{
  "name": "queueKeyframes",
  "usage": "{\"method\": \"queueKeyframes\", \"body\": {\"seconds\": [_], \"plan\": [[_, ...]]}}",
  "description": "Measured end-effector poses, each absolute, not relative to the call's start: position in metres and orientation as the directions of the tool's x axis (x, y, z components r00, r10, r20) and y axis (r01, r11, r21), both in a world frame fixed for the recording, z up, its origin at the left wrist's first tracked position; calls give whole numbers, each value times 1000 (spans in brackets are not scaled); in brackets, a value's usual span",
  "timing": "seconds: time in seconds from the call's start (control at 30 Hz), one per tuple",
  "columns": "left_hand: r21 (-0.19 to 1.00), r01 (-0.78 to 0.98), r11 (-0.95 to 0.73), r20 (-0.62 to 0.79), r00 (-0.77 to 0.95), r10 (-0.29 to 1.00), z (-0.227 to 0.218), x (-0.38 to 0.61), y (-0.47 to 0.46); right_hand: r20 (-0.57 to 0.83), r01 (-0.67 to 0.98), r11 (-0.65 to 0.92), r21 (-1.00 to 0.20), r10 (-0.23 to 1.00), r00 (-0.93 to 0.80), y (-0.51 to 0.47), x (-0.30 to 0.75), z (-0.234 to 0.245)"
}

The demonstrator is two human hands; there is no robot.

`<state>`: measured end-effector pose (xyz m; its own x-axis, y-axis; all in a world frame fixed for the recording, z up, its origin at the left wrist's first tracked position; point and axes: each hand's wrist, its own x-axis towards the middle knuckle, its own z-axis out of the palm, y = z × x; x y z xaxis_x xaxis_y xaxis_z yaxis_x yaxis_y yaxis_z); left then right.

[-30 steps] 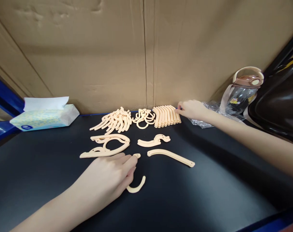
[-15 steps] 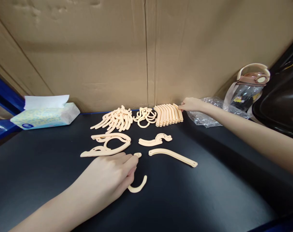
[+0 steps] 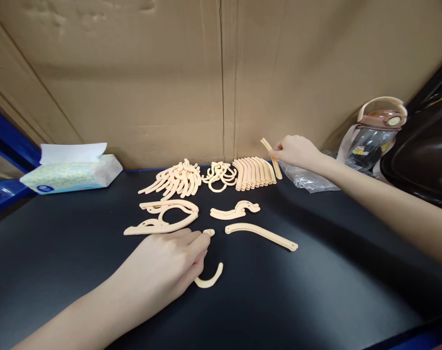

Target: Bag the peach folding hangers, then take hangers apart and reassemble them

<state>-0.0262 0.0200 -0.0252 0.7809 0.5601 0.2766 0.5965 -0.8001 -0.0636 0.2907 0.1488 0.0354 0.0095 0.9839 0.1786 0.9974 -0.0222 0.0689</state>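
My left hand point(image 3: 177, 260) is closed over a beige plastic hanger hook point(image 3: 210, 283) low over the table; its curved end and a small tip stick out, the rest hidden by my fingers. At the back right, my right hand point(image 3: 291, 149) pinches a slim curved hanger arm point(image 3: 278, 169), tilted and raised beside a row of matching hanger arms point(image 3: 253, 174). One more loose hanger arm point(image 3: 260, 235) lies right of my left hand. Behind it are two short curved hanger pieces point(image 3: 230, 212). A folded hanger assembly point(image 3: 169, 217) lies just beyond my left hand.
A heap of short hanger pieces point(image 3: 177, 179) and a pile of hooks point(image 3: 219, 175) lie at the back of the black table point(image 3: 297, 301). A tissue pack point(image 3: 73, 172) stands left. Crumpled clear plastic point(image 3: 308, 176) and a water bottle point(image 3: 376, 133) are right, before a cardboard wall point(image 3: 151, 82).
My right hand has lifted a hanger arm off the right end of the row, rising slightly and moving right. My left hand keeps its hold on the hook, nearly still.
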Motion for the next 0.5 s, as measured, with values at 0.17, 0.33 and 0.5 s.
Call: {"method": "queueKeyframes", "body": {"seconds": [0.17, 0.33, 0.5], "plan": [[-75, 584, -808, 293, 787, 542, -25, -25, 19, 195, 891, 422, 169, 871, -450, 87, 268, 37], [-72, 582, -810, 301, 787, 539, -25, -24, 19, 217, 691, 674, 262, 656, -723, 36, 248, 17], [-77, 584, -808, 291, 788, 542, -24, -24, 20, 241, 535, 723, 437, 479, -844, 11, 234, 8]]}}
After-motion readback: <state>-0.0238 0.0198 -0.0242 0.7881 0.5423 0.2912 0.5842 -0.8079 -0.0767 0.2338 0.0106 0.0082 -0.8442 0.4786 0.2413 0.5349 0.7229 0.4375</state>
